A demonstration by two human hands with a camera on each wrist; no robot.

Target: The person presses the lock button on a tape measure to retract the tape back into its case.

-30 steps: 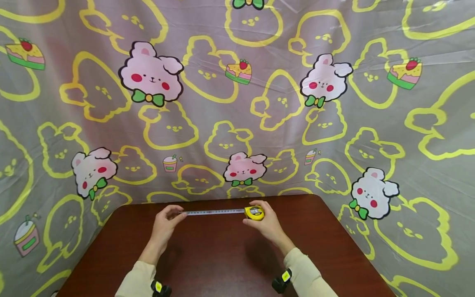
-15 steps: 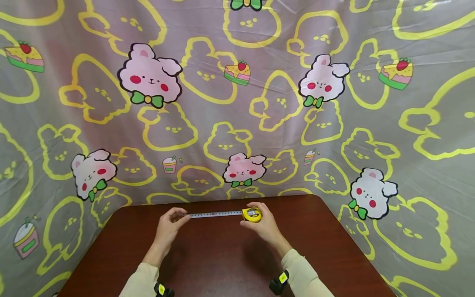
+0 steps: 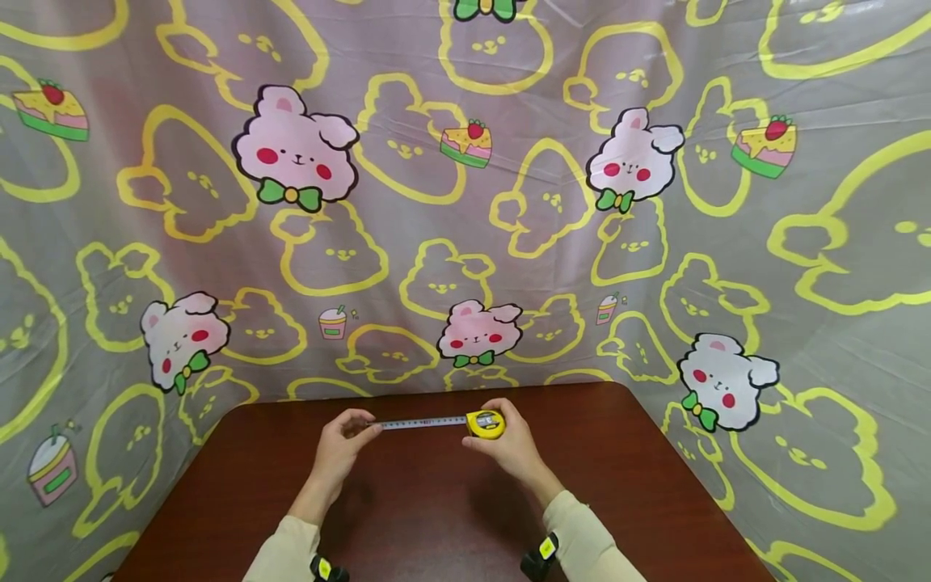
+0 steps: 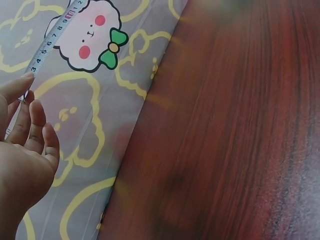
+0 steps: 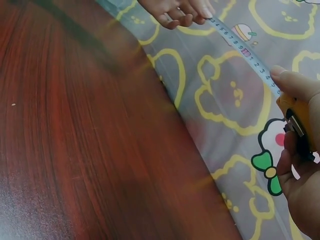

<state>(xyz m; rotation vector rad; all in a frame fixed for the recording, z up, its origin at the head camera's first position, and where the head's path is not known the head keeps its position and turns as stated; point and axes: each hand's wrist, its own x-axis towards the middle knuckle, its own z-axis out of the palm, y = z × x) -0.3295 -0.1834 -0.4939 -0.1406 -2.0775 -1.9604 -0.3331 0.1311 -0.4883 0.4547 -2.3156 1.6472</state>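
Note:
A yellow tape measure (image 3: 485, 424) is gripped in my right hand (image 3: 512, 449), thumb below and fingers over the far side of its case. Its white blade (image 3: 424, 423) runs out leftward, held up above the table. At the blade's free end my left hand (image 3: 340, 449) pinches the tip between thumb and fingers. In the left wrist view the blade (image 4: 48, 44) shows its printed numbers near the thumb. The right wrist view has the yellow and black case (image 5: 297, 120) partly hidden by the right hand.
Below both hands spreads a dark red-brown wooden table (image 3: 422, 501). A grey cloth (image 3: 407, 218) printed with rabbit heads and yellow outlines hangs behind and on both sides. Black devices sit on both wrists, one being the right wrist camera (image 3: 540, 556).
My hands have come closer together: the left moved right and the right moved left with the tape measure. The stretch of blade showing between them has become shorter.

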